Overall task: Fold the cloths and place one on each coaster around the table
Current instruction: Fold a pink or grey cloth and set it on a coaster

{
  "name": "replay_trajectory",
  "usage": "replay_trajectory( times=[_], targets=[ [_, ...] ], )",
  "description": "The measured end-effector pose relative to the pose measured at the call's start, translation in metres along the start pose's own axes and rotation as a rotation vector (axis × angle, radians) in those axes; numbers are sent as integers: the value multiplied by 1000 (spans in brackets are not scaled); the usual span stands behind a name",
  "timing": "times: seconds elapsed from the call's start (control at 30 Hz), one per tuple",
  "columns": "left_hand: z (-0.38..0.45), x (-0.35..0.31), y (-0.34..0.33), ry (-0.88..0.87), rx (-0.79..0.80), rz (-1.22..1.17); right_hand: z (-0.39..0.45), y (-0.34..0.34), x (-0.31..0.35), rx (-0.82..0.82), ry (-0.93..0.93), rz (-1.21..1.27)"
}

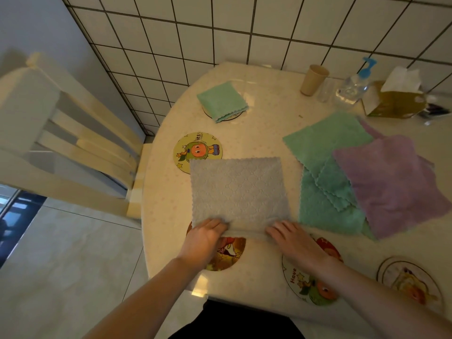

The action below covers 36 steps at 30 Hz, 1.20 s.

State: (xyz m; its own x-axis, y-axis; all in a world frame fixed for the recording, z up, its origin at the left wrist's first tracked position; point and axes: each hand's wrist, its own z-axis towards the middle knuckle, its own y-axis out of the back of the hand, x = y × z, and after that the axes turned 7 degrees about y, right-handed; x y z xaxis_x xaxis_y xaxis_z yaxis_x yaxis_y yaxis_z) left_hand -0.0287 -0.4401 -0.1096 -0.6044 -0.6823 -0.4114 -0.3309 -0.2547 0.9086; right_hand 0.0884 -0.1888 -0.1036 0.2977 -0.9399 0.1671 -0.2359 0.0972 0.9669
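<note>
My left hand (208,234) and right hand (291,237) pinch the near edge of the grey cloth (238,189) spread on the table (266,113). I judge the fold starting: lift this edge and carry it to the far edge.

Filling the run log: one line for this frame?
step: folding grey cloth | left hand, right hand: grip near edge | done: green folded cloth on far coaster | pile: unfolded

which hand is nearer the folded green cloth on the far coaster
Left. The left hand grips the near edge of the grey cloth, below and slightly left of the folded green cloth. The right hand grips the same edge further right.
</note>
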Motion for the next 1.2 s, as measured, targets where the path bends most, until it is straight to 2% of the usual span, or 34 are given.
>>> replay_trajectory(
  times=[0.13, 0.2, 0.37, 0.47, 0.57, 0.73, 0.8, 1.0, 1.2],
  targets=[
    [-13, 25, 7, -76, 22, 25, -17, -2, -11, 7, 36, 5],
    [-22, 40, 10, -73, 55, 11, -24, 1, -14, -12, -2, 79],
    [-31, 55, 30, 49, 240, -128, -32, 18, -15, 28, -67, 297],
    [-26, 52, 51, 200, 309, -309, -31, 29, -19, -20, -119, 381],
    [-9, 55, 65, 356, 266, -448, -17, 43, -26, -191, -275, 523],
    [36, 53, 73, 659, 40, -868, 28, 66, -53, -460, -593, 834],
    [55, 55, 68, 786, -17, -955, 49, 67, -70, -521, -679, 920],
    [96, 64, 49, 928, -123, -926, 99, 46, -109, -509, -809, 977],
    [113, 69, 43, 878, -149, -782, 118, 30, -131, -458, -777, 913]
  ],
)
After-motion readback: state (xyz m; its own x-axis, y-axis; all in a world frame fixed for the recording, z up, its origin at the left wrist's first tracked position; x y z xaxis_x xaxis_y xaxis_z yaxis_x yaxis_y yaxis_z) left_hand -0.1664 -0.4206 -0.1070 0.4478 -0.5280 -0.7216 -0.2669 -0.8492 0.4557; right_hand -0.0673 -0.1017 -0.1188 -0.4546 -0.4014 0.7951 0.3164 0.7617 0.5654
